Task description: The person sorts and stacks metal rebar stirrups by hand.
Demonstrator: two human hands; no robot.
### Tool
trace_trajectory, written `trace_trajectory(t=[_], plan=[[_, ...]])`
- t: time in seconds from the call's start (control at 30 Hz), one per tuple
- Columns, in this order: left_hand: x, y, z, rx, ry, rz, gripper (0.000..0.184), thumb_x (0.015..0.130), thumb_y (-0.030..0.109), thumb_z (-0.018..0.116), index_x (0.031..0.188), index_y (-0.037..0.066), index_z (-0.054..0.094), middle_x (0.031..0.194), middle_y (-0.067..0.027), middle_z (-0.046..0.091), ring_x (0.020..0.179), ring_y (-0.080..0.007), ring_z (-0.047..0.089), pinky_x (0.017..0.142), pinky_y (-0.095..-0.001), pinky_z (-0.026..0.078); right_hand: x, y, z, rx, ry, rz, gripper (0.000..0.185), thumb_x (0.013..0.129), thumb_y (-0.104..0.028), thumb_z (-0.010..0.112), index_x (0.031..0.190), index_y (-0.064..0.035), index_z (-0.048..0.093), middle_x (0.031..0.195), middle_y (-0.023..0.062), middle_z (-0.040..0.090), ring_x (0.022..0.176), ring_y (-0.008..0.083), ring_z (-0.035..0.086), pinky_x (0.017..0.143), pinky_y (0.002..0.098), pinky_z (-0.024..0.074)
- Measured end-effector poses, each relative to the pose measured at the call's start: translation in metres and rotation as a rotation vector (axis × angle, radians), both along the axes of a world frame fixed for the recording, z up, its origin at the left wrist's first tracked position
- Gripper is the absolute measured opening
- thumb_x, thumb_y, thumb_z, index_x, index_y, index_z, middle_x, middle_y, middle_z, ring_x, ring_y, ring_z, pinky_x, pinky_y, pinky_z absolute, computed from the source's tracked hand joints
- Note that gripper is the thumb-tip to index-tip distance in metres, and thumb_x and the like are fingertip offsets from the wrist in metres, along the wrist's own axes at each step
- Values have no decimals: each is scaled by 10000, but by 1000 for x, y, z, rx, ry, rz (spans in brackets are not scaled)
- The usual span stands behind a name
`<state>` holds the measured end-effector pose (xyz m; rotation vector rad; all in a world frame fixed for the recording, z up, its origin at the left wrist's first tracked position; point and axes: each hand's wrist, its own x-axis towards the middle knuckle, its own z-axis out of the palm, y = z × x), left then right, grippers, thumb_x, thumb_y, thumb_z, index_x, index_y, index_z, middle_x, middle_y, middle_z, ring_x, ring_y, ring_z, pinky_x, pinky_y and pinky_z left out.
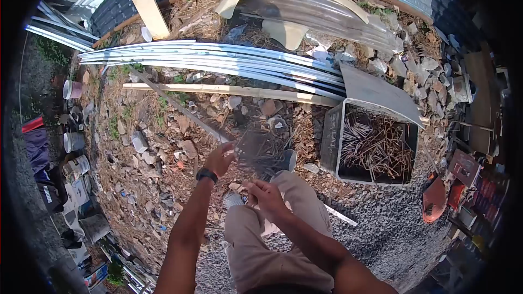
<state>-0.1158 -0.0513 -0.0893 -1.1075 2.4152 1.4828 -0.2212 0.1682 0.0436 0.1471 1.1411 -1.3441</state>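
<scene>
My left hand (220,161), with a dark band on its wrist, is in front of me with the fingers partly spread. A long, thin grey strip (180,108) slants in from the upper left and ends at its fingertips; whether they touch is unclear. My right hand (263,195) is closed above my knees, thumb against the curled fingers. What it holds, if anything, is hidden. Beyond the hands, near my shoe (289,160), lies a blurred dark heap of thin metal pieces (259,149).
A grey bin (330,147) of thin, bent rods (376,149) stands to the right. Pale metal profiles (218,57) and a wooden batten (234,91) lie across the ground ahead. Rubble surrounds me, with gravel (376,218) at right and buckets (73,141) at left.
</scene>
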Motion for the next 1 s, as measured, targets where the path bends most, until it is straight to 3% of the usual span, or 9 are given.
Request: trace_trajectory(t=[0.07,0.23,0.33,0.5,0.57,0.7,0.83,0.93,1.0], plan=[[-10,-60,30,-105,-104,-145,488,894,178,721,1345,69,568,1133,-165,726,1064,-308,694,910,-410,532,7,-44,-3,-36,-54,-63,305,1021,-278,624,809,-60,611,676,-43,535,597,29,479,543,229,369],[-104,-127,69,-373,-500,-433,321,902,237,677,1163,62,611,999,-164,722,961,-382,684,815,-485,540,-27,-93,-31,-5,-159,-29,314,1031,-254,607,1201,1,670,791,-17,617,682,55,559,649,202,459],[-129,-162,17,-506,-508,-514,289,899,250,676,1101,56,604,998,-176,715,951,-392,680,794,-512,533,-35,-110,-103,60,-223,-180,296,1016,-245,629,1189,-9,679,859,-7,657,663,46,554,602,206,428],[-144,-188,-114,-400,-489,-631,401,861,296,723,1210,116,643,1061,-182,714,992,-381,685,856,-500,537,-64,-118,-331,221,-312,-288,233,1037,-223,578,1168,-46,652,905,-23,610,723,57,524,621,230,448],[-164,-186,-159,-280,-591,-939,426,838,308,737,1215,127,654,1069,-182,716,1011,-380,681,869,-501,535,-81,-133,-391,138,-293,-258,211,1026,-191,574,1126,-31,668,881,-23,591,635,57,486,569,223,436],[-169,-183,-235,-297,-433,-1035,475,800,325,756,1229,136,680,1048,-184,726,1030,-371,681,876,-493,536,-93,-167,-424,27,-247,-229,206,996,-144,587,1084,4,701,766,-11,598,589,63,509,543,207,445],[-223,-193,-277,-254,-597,-1634,340,789,277,748,1096,133,749,996,-132,747,986,-338,699,842,-445,548,-132,-197,-435,59,-28,-224,238,986,-151,595,1090,40,693,784,-3,600,593,62,496,571,230,465],[-259,-196,-381,-484,-339,-1268,257,801,289,680,905,74,775,930,-188,742,863,-343,728,754,-457,565,-121,-177,-379,149,-6,-269,229,997,-148,581,1096,22,697,801,-6,588,598,57,483,584,233,451],[-245,-177,-313,-219,-324,-1212,222,791,208,724,987,115,770,974,-121,752,877,-280,714,818,-413,551,-108,-144,-373,187,-22,-309,220,995,-147,580,1090,6,706,799,-12,581,595,56,480,583,223,438]])
